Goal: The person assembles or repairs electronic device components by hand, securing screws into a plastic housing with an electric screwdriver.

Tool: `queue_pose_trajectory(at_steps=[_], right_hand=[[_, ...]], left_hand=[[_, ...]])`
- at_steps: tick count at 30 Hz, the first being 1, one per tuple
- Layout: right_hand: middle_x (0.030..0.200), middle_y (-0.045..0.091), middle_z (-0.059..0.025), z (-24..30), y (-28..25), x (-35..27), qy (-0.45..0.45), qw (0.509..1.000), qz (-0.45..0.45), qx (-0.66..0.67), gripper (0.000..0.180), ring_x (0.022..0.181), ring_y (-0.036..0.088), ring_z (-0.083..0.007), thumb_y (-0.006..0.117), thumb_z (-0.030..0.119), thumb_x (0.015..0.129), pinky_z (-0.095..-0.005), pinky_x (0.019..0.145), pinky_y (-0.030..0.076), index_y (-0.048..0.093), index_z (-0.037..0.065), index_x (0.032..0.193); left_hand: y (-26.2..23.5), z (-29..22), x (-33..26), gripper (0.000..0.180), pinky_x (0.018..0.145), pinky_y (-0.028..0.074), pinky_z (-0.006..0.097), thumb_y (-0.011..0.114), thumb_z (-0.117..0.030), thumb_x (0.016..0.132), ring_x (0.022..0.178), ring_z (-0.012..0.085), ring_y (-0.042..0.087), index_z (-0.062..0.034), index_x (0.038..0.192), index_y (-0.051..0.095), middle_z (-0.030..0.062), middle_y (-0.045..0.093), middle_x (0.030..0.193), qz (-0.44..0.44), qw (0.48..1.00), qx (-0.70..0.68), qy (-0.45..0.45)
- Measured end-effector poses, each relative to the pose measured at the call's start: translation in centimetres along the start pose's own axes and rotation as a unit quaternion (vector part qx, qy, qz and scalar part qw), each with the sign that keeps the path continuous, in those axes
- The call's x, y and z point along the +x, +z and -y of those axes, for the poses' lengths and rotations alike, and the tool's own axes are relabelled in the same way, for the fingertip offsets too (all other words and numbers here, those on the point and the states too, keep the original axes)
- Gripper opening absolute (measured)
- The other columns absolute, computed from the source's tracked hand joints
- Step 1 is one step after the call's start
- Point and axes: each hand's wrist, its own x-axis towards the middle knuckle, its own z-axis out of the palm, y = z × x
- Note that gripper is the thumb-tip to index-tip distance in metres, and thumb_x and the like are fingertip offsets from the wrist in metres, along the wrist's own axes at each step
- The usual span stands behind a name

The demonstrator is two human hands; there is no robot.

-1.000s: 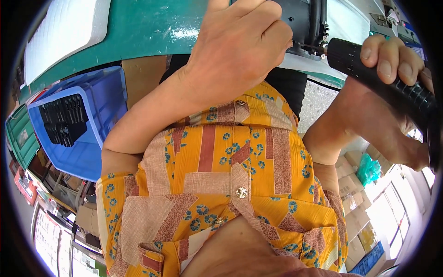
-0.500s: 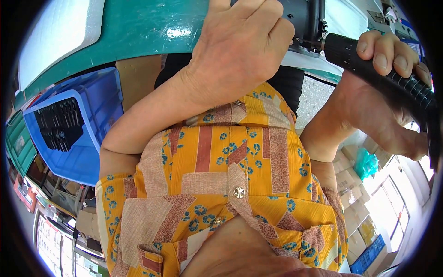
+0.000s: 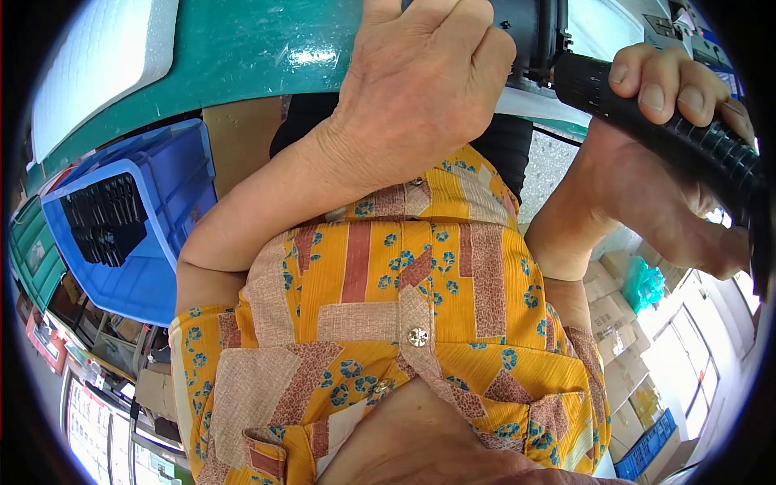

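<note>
the right hand [image 3: 638, 174] is clamped on the screwdriver [image 3: 588, 85] at the right of the black case [image 3: 527, 28], likely screwing, wanting steady pressure, while the left hand's [image 3: 424, 85] grip i can't tell!

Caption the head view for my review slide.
Left hand at a black part, right hand holding a black tubular tool, green tabletop beyond.
</note>
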Motion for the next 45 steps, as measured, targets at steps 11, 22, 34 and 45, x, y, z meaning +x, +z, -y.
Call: queue_pose_trajectory(at_steps=[11, 22, 34, 45], right_hand=[[0.103, 0.064, -0.0057, 0.1, -0.7, -0.2, -0.009, 0.999, 0.03, -0.018, 0.101, 0.084, 0.06, -0.0211, 0.066, 0.097, 0.059, -0.0404, 0.077, 0.046, 0.069, 0.016, 0.119], [0.098, 0.062, -0.0022, 0.9, 0.6, -0.5, 0.011, 0.998, 0.001, -0.057, 0.096, 0.081, 0.059, -0.0184, 0.069, 0.094, 0.059, -0.0362, 0.072, 0.045, 0.068, 0.016, 0.115], [0.094, 0.056, -0.0022, 2.5, 1.9, 2.4, 0.138, 0.972, 0.131, -0.137, 0.095, 0.071, 0.055, -0.0158, 0.07, 0.088, 0.069, -0.0334, 0.062, 0.045, 0.059, 0.011, 0.123], [0.097, 0.058, -0.0093, 0.1, 1.8, -0.2, -0.027, 0.996, 0.024, -0.087, 0.084, 0.073, 0.059, -0.0228, 0.081, 0.071, 0.074, -0.0399, 0.066, 0.054, 0.053, 0.007, 0.12]], left_hand=[[0.6, 0.4, -0.1, 0.01, 0.102, 0.045, 0.06, 0.07, -0.006, 0.079, 0.09, 0.0295, 0.057, -0.0032, 0.086, 0.063, 0.013, 0.054, 0.089, -0.011, 0.997, -0.074, -0.036], [0.1, 0.6, 0.2, 0.008, 0.1, 0.046, 0.057, 0.067, -0.005, 0.073, 0.075, 0.0274, 0.055, -0.0051, 0.076, 0.06, 0.01, 0.047, 0.075, 0.011, 0.993, -0.103, -0.056], [0.9, 0.5, -0.8, 0.017, 0.101, 0.044, 0.052, 0.073, -0.005, 0.069, 0.078, 0.0275, 0.055, -0.0063, 0.082, 0.062, 0.0081, 0.051, 0.078, -0.019, 0.979, -0.173, -0.103], [2.7, 0.4, 0.0, 0.014, 0.107, 0.04, 0.054, 0.072, -0.007, 0.07, 0.083, 0.0263, 0.055, -0.0083, 0.078, 0.06, 0.0067, 0.047, 0.079, -0.051, 0.982, -0.173, -0.061]])
